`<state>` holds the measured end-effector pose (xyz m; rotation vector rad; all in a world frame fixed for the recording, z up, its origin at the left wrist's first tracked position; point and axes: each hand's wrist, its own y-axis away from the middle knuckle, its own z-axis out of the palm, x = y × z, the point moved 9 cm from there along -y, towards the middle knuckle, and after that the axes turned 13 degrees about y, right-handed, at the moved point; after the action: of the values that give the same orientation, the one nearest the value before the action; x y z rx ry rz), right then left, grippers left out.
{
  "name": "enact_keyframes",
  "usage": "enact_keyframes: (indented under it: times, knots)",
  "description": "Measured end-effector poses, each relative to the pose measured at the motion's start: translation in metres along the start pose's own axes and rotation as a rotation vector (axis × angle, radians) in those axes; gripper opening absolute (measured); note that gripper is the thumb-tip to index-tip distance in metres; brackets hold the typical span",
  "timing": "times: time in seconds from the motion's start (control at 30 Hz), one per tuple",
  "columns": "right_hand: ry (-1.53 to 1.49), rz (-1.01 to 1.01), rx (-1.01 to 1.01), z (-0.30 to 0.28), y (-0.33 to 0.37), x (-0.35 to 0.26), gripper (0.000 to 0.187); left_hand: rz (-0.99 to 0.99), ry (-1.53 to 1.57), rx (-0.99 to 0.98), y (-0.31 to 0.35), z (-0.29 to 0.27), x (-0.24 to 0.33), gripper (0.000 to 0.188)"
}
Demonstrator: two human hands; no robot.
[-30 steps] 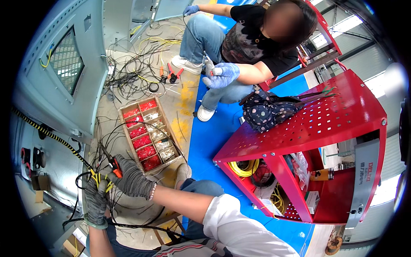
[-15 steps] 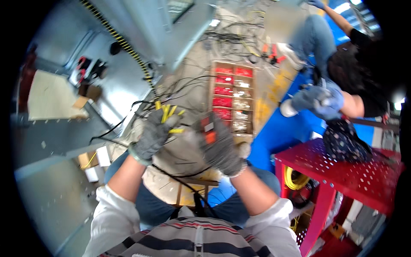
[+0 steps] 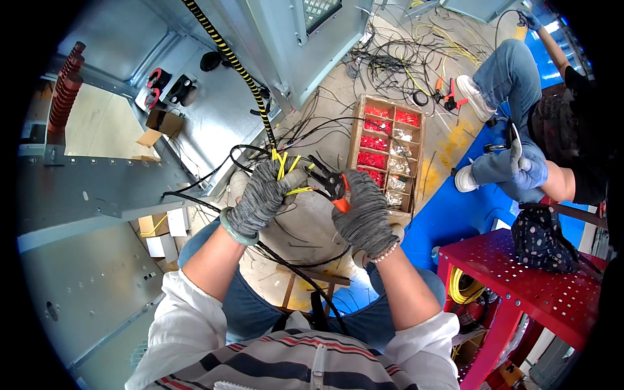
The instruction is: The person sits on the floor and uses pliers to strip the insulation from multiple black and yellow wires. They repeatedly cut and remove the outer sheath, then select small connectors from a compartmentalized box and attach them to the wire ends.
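Note:
My left hand (image 3: pixel 261 200), in a grey knit glove, is closed around a bunch of short yellow wires (image 3: pixel 282 166). Their ends fan out above and to the right of its fingers. In my right hand (image 3: pixel 364 214), also gloved, is a pair of pliers (image 3: pixel 334 186) with a black head and orange handles. The plier jaws point up and left, close to the yellow wire tips; whether they touch a wire is too small to tell. A black-and-yellow wrapped cable bundle (image 3: pixel 235 68) runs down from the cabinet toward my left hand.
Beyond my right hand lies a divided wooden box (image 3: pixel 355 153) of red and clear small parts. Loose black cables (image 3: pixel 390 55) and orange-handled tools (image 3: pixel 450 96) litter the floor. A metal cabinet (image 3: pixel 117 188) stands left, a red perforated table (image 3: pixel 513 270) right. A co-worker (image 3: pixel 513 84) sits at right.
The view has shifted, so surroundings appear farther right. My right hand has turned, and the pliers now stand out clearly, with their jaws near the wires. My left hand keeps its hold.

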<state>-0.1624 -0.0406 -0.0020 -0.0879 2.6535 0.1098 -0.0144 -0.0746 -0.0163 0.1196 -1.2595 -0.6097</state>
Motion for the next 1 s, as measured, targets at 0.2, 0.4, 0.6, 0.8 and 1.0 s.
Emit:
enact_keyframes:
  times: [0.2,0.4,0.6,0.8,1.0]
  knots:
    - [0.034,0.005,-0.053,0.001,-0.004,-0.009,0.055,-0.034,-0.048,0.07,0.003,-0.006,-0.004,0.017]
    - [-0.037,-0.003,-0.048,0.002,-0.002,-0.009,0.054,-0.016,-0.102,0.046,0.0,-0.005,-0.006,0.017]
    - [-0.04,-0.025,-0.034,0.004,-0.001,-0.008,0.054,-0.02,-0.074,0.056,0.005,0.007,0.005,0.018]
    - [-0.028,-0.033,-0.04,0.004,0.0,-0.009,0.055,-0.008,-0.054,-0.024,0.003,0.01,0.005,0.016]
    - [-0.078,-0.051,0.002,0.005,0.001,-0.009,0.052,-0.014,-0.005,-0.016,0.002,0.008,0.0,0.015]
